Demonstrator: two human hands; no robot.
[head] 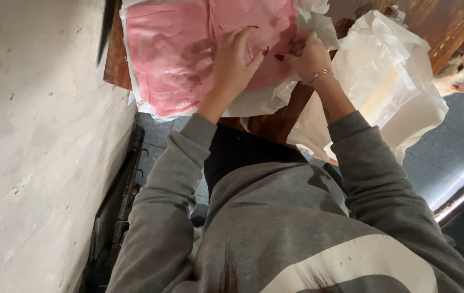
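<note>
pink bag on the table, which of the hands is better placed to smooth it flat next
Probably the left hand: it lies open, palm down on the pink bag. The right hand is curled at the bag's edge, pinching white paper or plastic there.

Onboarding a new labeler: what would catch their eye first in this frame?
The big pink sheet at top centre, lying on white paper over a wooden table. Both hands work on it: the left hand lies flat on the pink, while the right hand, with a bracelet, pinches its right edge. Further right, crumpled white paper hangs off the table.
</note>
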